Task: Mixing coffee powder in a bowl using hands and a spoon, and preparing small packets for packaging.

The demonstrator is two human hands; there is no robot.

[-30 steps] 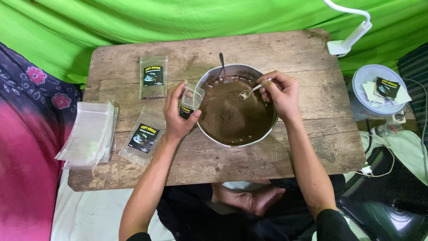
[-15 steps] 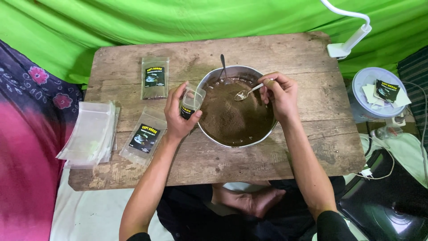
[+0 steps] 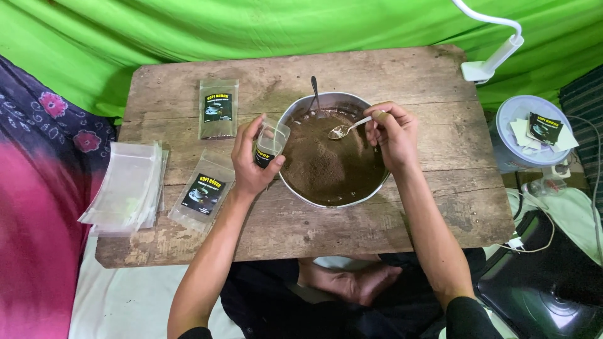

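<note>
The left hand (image 3: 251, 163) has its grip closed round a small clear pouch (image 3: 269, 144), mouth open, at the metal bowl's (image 3: 314, 199) left rim. The right hand (image 3: 391, 135) pinches a spoon (image 3: 345, 129) above the brown powder (image 3: 330, 166) inside that bowl.

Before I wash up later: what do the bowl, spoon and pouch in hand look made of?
Bowl: likely steel, its rim grey and shiny. Spoon in the right hand: polished metal, glinting. Pouch in the left hand: thin clear plastic film with a dark label, see-through and glossy.
</note>
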